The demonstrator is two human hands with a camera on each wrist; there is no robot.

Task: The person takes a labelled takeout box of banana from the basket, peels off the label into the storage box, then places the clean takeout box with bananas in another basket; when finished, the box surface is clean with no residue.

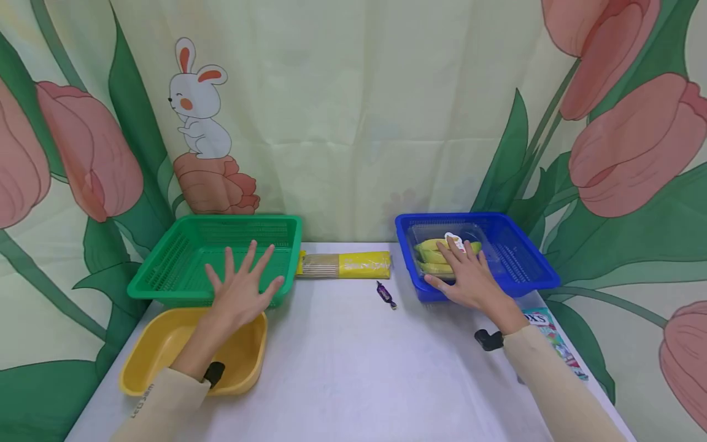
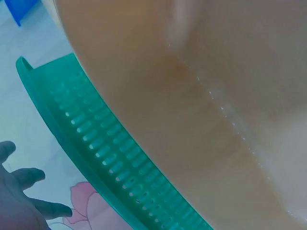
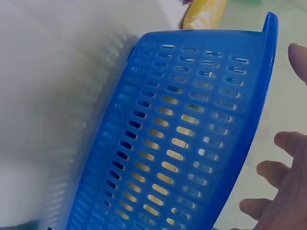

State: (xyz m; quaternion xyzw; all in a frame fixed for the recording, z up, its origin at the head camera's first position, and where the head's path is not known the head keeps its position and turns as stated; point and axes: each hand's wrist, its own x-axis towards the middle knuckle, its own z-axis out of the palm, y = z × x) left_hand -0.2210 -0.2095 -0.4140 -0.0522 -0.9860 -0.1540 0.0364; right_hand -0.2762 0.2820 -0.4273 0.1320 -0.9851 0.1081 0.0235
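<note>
My left hand (image 1: 240, 299) is spread with straight fingers above the near side of a green basket (image 1: 138, 287) and the back of a yellow basin (image 1: 151, 350). It holds nothing. My right hand (image 1: 469, 279) reaches over the front rim of a blue basket (image 1: 516, 255), fingers extended. Below its fingertips lies a clear plastic box (image 1: 491, 261) of yellow-green produce (image 1: 433, 255) with a white label; I cannot tell whether they touch. In the right wrist view, the fingers (image 3: 273, 173) stand beyond the blue rim, and the produce shows through the slots.
Between the baskets lies a yellow-wrapped pack (image 1: 364, 265) of thin sticks, perhaps noodles. A purple-wrapped candy (image 1: 385, 294) is in front of it. A colourful printed packet (image 1: 566, 350) lies at the right edge, partly behind the right sleeve. A printed curtain (image 1: 353, 123) hangs behind the white table (image 1: 353, 368).
</note>
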